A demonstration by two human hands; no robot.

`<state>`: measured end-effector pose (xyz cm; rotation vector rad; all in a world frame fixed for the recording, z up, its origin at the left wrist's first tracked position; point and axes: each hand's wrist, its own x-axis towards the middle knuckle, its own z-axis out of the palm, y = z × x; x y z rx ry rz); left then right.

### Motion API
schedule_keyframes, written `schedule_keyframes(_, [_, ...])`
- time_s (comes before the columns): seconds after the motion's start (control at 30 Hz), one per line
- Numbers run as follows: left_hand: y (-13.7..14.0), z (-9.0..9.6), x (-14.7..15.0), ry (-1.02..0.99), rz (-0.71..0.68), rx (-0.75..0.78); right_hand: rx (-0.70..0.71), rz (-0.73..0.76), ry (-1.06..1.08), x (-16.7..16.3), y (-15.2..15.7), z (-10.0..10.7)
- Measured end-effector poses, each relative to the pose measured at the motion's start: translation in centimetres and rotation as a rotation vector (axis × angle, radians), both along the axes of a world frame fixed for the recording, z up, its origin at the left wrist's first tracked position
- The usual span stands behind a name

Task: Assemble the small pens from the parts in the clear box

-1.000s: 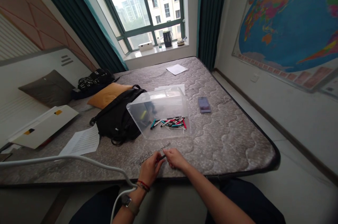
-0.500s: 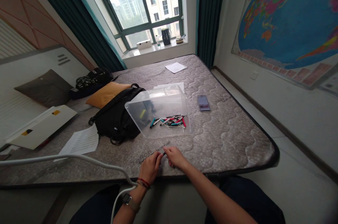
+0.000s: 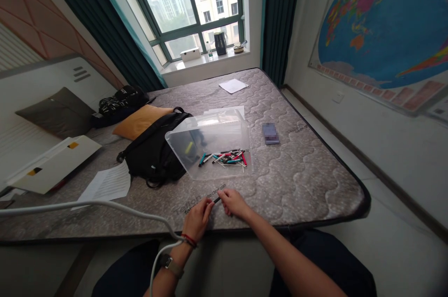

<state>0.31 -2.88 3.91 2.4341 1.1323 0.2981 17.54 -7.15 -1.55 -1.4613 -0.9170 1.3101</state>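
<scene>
Between my two hands, low over the mattress's near edge, is a short black pen (image 3: 217, 200). My left hand (image 3: 197, 216) pinches its lower left end with thumb and fingers. The other end is in the closed fingers of my right hand (image 3: 234, 202), which hide its tip. Just beyond the hands, a clear plastic bin (image 3: 210, 129) lies on its side, its opening toward me. Inside it is a loose pile of pens and pen parts (image 3: 227, 158) in black, white, red and teal.
On the mattress (image 3: 297, 185) lie a black backpack (image 3: 157, 147), a yellow pillow (image 3: 140, 119), a printed sheet (image 3: 107, 184), a white folder box (image 3: 56, 161) and a pixelated flat item (image 3: 270, 133). A white cable (image 3: 122, 207) crosses in front of my left forearm.
My hands have drawn slightly apart, and more of the black pen shows between them. The camera view has shifted a little; the bin and its pile stay put.
</scene>
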Motion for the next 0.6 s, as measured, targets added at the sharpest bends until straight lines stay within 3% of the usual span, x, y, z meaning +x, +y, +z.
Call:
schedule_keyframes(0.3, [0.0,0.0,-0.1,-0.024,-0.039,-0.017,0.04,0.086,-0.067,0.9,-0.3,0.8])
schedule_keyframes(0.6, [0.7,-2.4,-0.8,0.067,-0.007,0.01,0.03,0.173,-0.072,2.0,-0.8,1.6])
